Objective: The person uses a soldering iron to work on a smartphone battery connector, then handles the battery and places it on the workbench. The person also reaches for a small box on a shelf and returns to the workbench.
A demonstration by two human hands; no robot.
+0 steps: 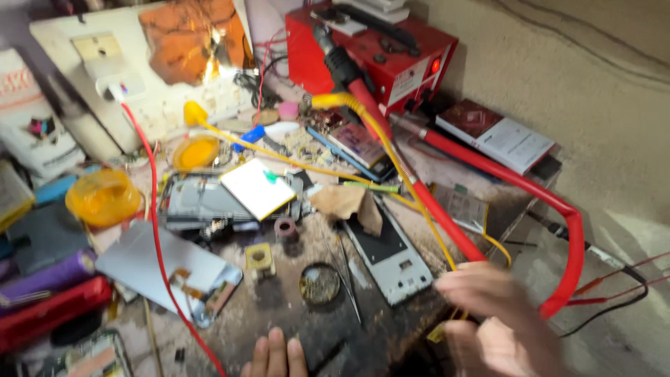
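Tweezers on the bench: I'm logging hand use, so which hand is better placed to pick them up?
Probably the left hand: its fingertips rest on the bench edge just below the tweezers, apparently empty. The right hand is blurred, over by the yellow wire.

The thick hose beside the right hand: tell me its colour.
Red. The thick hose loops past the right hand; the head view shows it clearly.
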